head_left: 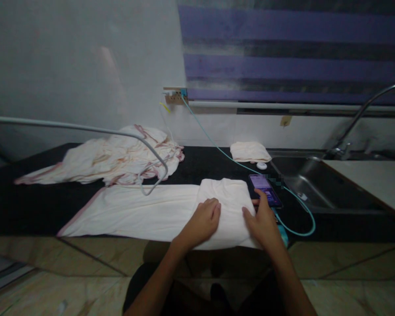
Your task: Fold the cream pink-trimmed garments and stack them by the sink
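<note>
A long white cloth with a pink edge lies along the front of the black counter, its right end folded over into a thick flat pad. My left hand rests on that pad with the fingers curled in; nothing shows in them. At the pad's right edge is my right hand, thumb on the cloth and fingers spread apart. Its index finger reaches up beside a lit phone; whether it touches the phone I cannot tell.
A crumpled heap of white, pink-edged cloth lies at the back left. A grey bent rod crosses above it. One folded cloth sits near the sink, by a small white disc. A teal cable loops around the phone.
</note>
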Motion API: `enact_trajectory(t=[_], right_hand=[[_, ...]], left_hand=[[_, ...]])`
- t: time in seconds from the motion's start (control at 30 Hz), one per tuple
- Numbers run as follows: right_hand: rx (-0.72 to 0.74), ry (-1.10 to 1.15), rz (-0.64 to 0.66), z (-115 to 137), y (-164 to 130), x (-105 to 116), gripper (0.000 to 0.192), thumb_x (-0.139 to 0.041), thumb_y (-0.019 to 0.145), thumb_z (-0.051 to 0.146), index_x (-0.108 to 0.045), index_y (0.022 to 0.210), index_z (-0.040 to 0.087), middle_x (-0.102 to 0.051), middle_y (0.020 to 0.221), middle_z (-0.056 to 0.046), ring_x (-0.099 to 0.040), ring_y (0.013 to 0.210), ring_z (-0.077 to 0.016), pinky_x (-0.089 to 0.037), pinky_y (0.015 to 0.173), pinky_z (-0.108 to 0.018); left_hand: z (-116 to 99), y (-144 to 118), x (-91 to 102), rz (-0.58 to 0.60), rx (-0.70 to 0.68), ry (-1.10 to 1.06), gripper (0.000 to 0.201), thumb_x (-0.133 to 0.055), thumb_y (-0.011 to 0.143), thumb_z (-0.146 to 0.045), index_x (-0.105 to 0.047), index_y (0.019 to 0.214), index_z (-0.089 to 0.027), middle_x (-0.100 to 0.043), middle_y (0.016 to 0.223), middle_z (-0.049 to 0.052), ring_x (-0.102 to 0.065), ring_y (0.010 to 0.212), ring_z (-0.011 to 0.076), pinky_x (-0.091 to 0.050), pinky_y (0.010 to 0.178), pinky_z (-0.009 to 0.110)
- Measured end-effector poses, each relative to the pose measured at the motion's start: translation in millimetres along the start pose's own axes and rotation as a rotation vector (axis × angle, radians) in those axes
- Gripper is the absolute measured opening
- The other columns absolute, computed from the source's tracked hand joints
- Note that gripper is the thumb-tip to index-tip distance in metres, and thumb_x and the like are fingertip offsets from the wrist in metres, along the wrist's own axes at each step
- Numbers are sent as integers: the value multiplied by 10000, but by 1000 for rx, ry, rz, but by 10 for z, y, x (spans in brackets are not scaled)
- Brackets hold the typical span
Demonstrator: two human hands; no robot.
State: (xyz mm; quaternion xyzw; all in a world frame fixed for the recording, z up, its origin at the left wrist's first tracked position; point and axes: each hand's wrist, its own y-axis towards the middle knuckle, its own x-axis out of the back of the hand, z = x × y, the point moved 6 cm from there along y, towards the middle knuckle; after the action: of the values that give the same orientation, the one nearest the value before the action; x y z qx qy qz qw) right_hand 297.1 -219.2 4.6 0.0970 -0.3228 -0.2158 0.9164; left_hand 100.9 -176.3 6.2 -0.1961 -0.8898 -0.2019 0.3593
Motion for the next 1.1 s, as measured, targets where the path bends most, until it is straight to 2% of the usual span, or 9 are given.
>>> enact_trajectory(t=[0.17,0.27,0.37,0.5,0.63,0.73,0.87,1.0,1.1], right_hand=[[-55,313,-38,-69,66,-67,719,-651,795,343,-400,1450,186,-700,999,-67,-710,877,-252,-571,843,-415],[-101,543,-69,-48,106,-79,741,-700,752,366,-411,1415,203,-688,953,-45,-713,882,-244,-584,819,-391],[-153,674,-118,11,141,-35,746,-722,738,373,-415,1398,210,-703,987,-57,-723,897,-242,-593,817,-390],[-170,712,-196,119,180,111,715,-709,762,360,-411,1393,205,-714,1093,-102,-738,915,-242,-603,818,-393],[-157,677,-280,205,207,283,687,-687,787,374,-403,1391,212,-716,1121,-113,-742,944,-243,-611,823,-388],[-186,712,-307,248,221,346,683,-697,771,356,-417,1378,217,-713,1147,-119,-743,947,-242,-611,835,-391],[-182,767,-283,398,272,327,667,-699,749,325,-431,1351,220,-709,1161,-124,-743,955,-252,-610,837,-398],[-82,740,-267,679,359,266,598,-663,750,298,-445,1299,208,-692,1160,-131,-718,1044,-257,-583,906,-408],[30,624,-207,975,399,142,551,-596,798,279,-423,1315,198,-656,1219,-144,-690,1086,-233,-566,923,-370]], left_hand=[[-124,23,-24,-56,-95,102,230,-258,1056,-328,-400,908,-224,-524,968,89,-507,954,247,-426,937,459],[-224,70,9,-125,-125,-16,190,-287,1045,-309,-435,989,-204,-528,1058,123,-521,1038,249,-441,1000,461],[-340,150,11,-195,-77,-217,287,-379,1022,-311,-438,1257,-158,-529,1248,168,-522,1216,252,-408,1109,456],[-494,260,-49,-236,54,-373,474,-419,1025,-426,-430,1404,-141,-503,1420,198,-455,1389,282,-320,1214,455],[-578,308,-58,-350,98,-249,601,-463,1000,-464,-421,1481,-106,-395,1582,219,-299,1524,325,-152,1293,473],[-525,351,-181,-290,168,-284,723,-423,1005,-528,-350,1550,-58,-298,1655,234,-231,1568,320,-120,1306,452],[-458,414,-367,-179,223,-405,810,-318,1015,-626,-302,1589,-55,-255,1685,215,-207,1587,284,-109,1315,425],[-400,429,-354,-240,218,-525,763,-272,1035,-611,-330,1583,-83,-256,1694,182,-202,1591,246,-80,1320,403],[-288,398,-277,-316,206,-686,692,-244,1048,-593,-391,1540,-129,-345,1658,172,-240,1580,251,-136,1315,439]])
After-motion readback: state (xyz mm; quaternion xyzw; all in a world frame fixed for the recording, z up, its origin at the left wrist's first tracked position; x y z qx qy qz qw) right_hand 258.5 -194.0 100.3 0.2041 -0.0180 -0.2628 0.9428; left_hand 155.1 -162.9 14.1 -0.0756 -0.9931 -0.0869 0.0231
